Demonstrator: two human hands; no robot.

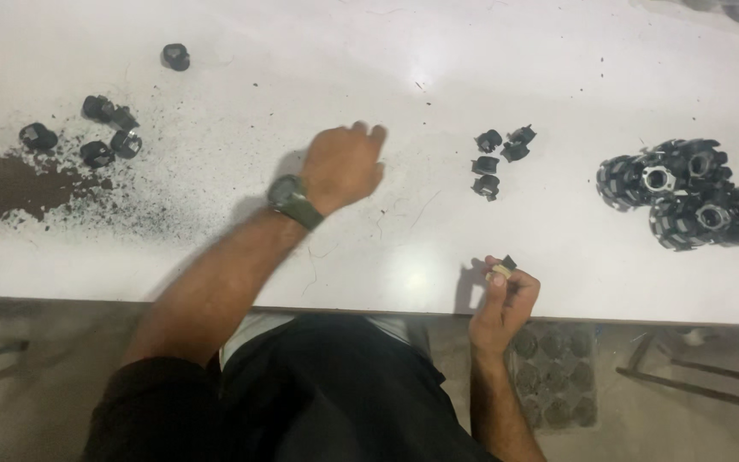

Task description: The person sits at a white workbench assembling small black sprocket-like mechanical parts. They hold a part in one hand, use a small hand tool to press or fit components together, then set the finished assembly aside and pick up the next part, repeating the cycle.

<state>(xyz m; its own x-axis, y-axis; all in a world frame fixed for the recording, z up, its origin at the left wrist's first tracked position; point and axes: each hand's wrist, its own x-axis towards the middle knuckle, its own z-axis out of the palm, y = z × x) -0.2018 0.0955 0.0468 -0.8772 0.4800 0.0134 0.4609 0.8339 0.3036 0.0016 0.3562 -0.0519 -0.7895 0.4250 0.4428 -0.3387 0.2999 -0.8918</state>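
My left hand [344,164] lies palm down on the white table [301,60], fingers curled; whether anything is under it is hidden. A dark watch [291,198] is on that wrist. My right hand [506,299] is raised at the table's near edge, pinching a small black part [506,263] between thumb and fingertips. Several small black parts [498,158] lie on the table beyond the right hand. A pile of larger black round parts with metal rings [686,188] sits at the far right.
Several black round parts [100,133] lie at the left amid dark powder and a dark stain [10,184]. One more black part [175,56] sits alone further back. Below the table edge stands a tray of dark round parts [553,376].
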